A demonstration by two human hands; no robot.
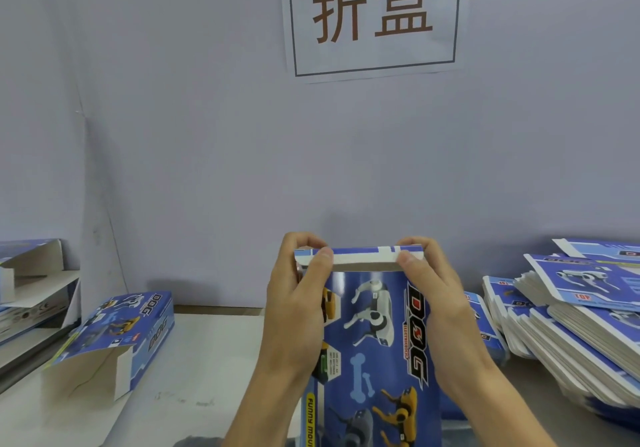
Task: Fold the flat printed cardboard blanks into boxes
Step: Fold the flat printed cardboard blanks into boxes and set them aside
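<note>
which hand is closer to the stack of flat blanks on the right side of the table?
Right. The right hand grips the top right corner of the box, on the side facing the stack of flat blanks. The left hand grips the top left corner, farther away.

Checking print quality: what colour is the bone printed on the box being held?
Light blue bone on the darker blue box, clearest in the head view.

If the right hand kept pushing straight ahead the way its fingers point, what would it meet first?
The right hand grips the box by its top flap; beyond that, probably only the wall, though depth is unclear.
</note>
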